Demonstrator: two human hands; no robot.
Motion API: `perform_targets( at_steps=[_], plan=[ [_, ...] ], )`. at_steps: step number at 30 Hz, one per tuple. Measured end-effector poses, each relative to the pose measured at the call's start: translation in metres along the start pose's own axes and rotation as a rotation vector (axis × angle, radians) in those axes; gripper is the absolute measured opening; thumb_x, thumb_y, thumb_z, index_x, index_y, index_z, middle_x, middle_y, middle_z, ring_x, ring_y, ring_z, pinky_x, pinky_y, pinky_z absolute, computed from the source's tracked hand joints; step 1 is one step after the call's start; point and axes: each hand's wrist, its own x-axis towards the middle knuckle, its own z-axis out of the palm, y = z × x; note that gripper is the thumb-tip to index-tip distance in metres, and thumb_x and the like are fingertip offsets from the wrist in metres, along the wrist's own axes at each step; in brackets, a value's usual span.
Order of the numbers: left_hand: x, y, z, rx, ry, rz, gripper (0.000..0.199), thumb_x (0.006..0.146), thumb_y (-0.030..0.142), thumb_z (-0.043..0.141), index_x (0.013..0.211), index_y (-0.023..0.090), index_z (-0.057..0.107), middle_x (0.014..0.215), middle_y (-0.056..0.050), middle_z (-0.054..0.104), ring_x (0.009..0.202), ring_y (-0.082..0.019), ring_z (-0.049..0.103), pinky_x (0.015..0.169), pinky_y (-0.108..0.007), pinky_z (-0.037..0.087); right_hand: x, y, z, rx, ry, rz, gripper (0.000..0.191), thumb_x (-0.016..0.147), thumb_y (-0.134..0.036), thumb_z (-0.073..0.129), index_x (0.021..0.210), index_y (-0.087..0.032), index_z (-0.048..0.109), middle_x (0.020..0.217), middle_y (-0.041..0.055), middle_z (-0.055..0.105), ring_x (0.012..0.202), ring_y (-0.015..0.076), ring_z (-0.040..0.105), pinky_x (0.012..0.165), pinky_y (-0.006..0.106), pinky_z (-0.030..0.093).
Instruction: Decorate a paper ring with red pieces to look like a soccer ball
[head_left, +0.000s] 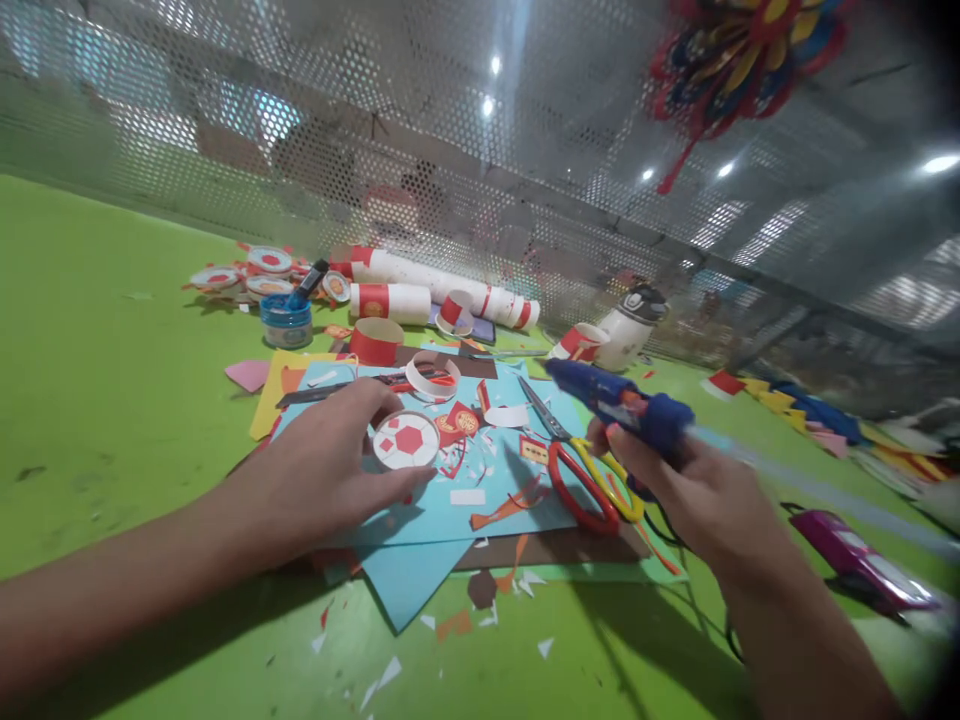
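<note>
My left hand [337,460] grips a small white paper disc [406,441] with red shapes on its face, thumb and fingers around its edge. My right hand [697,480] is wrapped round a blue glue gun [619,395], its nozzle pointing left and away from the disc. Under both lies a stack of light blue paper [405,580] strewn with red and white scraps. Large scissors with red and yellow handles [589,485] rest between my hands. A white paper ring [433,376] and a second pair of scissors [322,392] sit just beyond my left hand.
A blue-lidded jar [286,320], a red paper ring [376,341] and long white-and-red paper rolls [450,285] stand farther back. Decorated paper discs [268,260] are piled at back left. A magenta tool [862,560] lies at right. Perforated metal mesh [465,170] borders the green table [90,400].
</note>
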Motion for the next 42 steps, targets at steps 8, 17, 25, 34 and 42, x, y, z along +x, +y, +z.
perform_targets(
  at_steps=[8, 17, 25, 34, 42],
  plan=[
    [0.010, -0.005, -0.003, -0.160, 0.064, 0.008, 0.062, 0.076, 0.052, 0.060, 0.128, 0.018, 0.057, 0.127, -0.014, 0.064, 0.107, -0.032, 0.062, 0.088, -0.044, 0.048, 0.053, 0.045, 0.035, -0.318, -0.022, -0.056, 0.029, 0.075, -0.028, 0.065, 0.099, -0.015, 0.073, 0.093, 0.0099, 0.071, 0.084, 0.0245, 0.064, 0.074, 0.034, 0.049],
    [0.015, -0.004, -0.012, -0.266, 0.030, -0.051, 0.046, 0.079, 0.045, 0.062, 0.115, 0.017, 0.065, 0.109, -0.009, 0.072, 0.090, -0.025, 0.068, 0.080, -0.038, 0.053, 0.064, 0.071, 0.041, -0.417, -0.153, -0.056, 0.037, 0.074, -0.033, 0.069, 0.105, -0.013, 0.074, 0.101, 0.0150, 0.071, 0.091, 0.0306, 0.065, 0.079, 0.038, 0.049],
    [0.017, -0.009, -0.010, -0.200, 0.055, -0.096, 0.040, 0.078, 0.043, 0.062, 0.108, 0.017, 0.067, 0.107, -0.008, 0.072, 0.097, -0.027, 0.066, 0.086, -0.039, 0.051, 0.022, 0.003, 0.034, -0.287, 0.087, -0.291, 0.015, 0.085, -0.030, 0.060, 0.090, -0.020, 0.070, 0.096, 0.0106, 0.068, 0.092, 0.0281, 0.062, 0.080, 0.040, 0.047],
    [0.020, -0.013, -0.009, -0.161, 0.095, -0.071, 0.051, 0.076, 0.039, 0.063, 0.120, 0.015, 0.061, 0.114, -0.010, 0.070, 0.100, -0.026, 0.065, 0.086, -0.037, 0.050, 0.012, -0.069, 0.092, -0.143, -0.424, -0.700, 0.020, 0.089, -0.011, 0.055, 0.083, -0.011, 0.074, 0.080, 0.0083, 0.065, 0.071, 0.0173, 0.057, 0.063, 0.028, 0.041],
    [0.020, -0.012, -0.005, -0.166, 0.083, -0.051, 0.050, 0.076, 0.038, 0.062, 0.119, 0.013, 0.061, 0.113, -0.010, 0.070, 0.098, -0.025, 0.065, 0.085, -0.036, 0.050, 0.015, -0.073, 0.101, -0.298, -0.508, -0.720, 0.023, 0.093, -0.018, 0.055, 0.085, -0.010, 0.075, 0.081, 0.0105, 0.066, 0.075, 0.0188, 0.058, 0.065, 0.029, 0.040]
  ],
)
